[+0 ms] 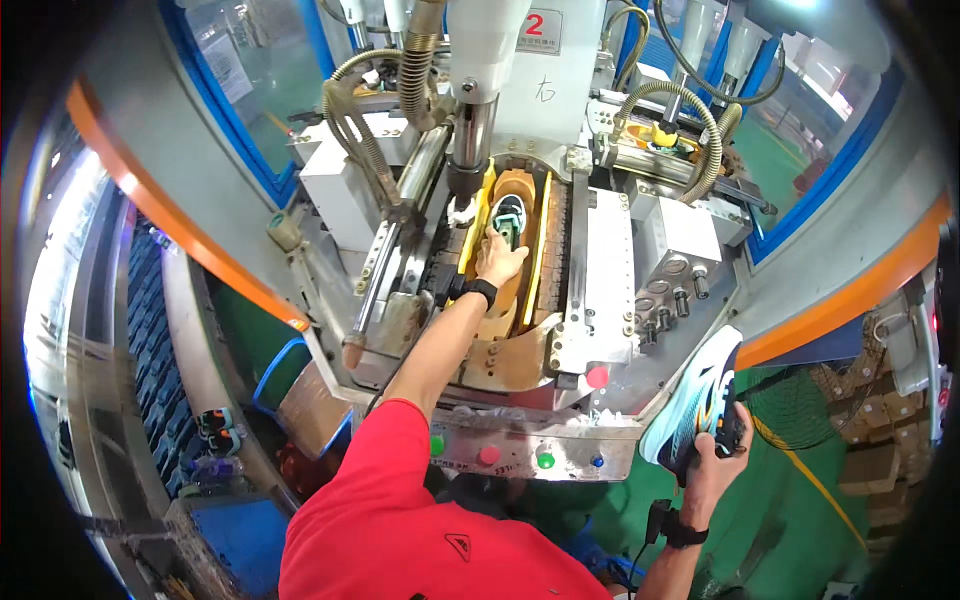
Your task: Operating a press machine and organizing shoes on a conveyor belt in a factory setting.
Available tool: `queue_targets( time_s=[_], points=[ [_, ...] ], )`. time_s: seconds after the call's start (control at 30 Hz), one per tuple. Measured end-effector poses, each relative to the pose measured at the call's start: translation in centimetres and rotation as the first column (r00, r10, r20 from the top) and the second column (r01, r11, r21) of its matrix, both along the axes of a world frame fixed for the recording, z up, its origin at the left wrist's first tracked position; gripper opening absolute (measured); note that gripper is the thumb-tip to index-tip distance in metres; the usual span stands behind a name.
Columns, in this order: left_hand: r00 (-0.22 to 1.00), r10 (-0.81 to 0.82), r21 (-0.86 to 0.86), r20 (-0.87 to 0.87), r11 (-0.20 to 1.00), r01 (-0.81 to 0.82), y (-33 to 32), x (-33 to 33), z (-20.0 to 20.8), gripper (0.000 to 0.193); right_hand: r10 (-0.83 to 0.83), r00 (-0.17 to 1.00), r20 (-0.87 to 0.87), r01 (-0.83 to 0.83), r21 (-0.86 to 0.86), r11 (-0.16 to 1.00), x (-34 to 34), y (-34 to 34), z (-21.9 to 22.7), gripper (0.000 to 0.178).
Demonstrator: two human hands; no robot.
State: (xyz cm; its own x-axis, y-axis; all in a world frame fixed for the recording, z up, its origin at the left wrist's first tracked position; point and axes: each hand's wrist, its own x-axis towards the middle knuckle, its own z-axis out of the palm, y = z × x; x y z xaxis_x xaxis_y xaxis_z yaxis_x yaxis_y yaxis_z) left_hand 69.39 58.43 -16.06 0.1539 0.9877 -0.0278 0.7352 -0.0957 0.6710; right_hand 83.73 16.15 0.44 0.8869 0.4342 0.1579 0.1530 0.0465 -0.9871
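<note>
My left hand [501,262] reaches into the press and grips a shoe [509,212] from its near end. Only the dark-and-white far part of that shoe and something green in its opening show past my fingers. It lies in the long brown mould bed [516,184], between two yellow side strips [543,240]. Off to the right, in front of the machine, my right hand [722,458] is closed around a second shoe [697,400]. This one is light blue and black with a thick white sole, tilted with its sole outward.
A metal piston [472,135] hangs just left of the mould bed. Control buttons [545,460] line the machine's front edge. Knobbed valves [665,312] sit at the right, below a white block. Orange-edged curved panels [200,230] flank the station. Boxes [868,470] stand far right.
</note>
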Motion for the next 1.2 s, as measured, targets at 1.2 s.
queue_targets(
  time_s=[1.2],
  points=[
    [0.051, 0.717, -0.568, 0.695, 0.591, -0.573, -43.2, -39.4, 18.0, 0.030, 0.726, 0.402, 0.558, -0.426, -0.588, 0.688, -24.0, 27.0, -4.2, 0.016]
  ],
)
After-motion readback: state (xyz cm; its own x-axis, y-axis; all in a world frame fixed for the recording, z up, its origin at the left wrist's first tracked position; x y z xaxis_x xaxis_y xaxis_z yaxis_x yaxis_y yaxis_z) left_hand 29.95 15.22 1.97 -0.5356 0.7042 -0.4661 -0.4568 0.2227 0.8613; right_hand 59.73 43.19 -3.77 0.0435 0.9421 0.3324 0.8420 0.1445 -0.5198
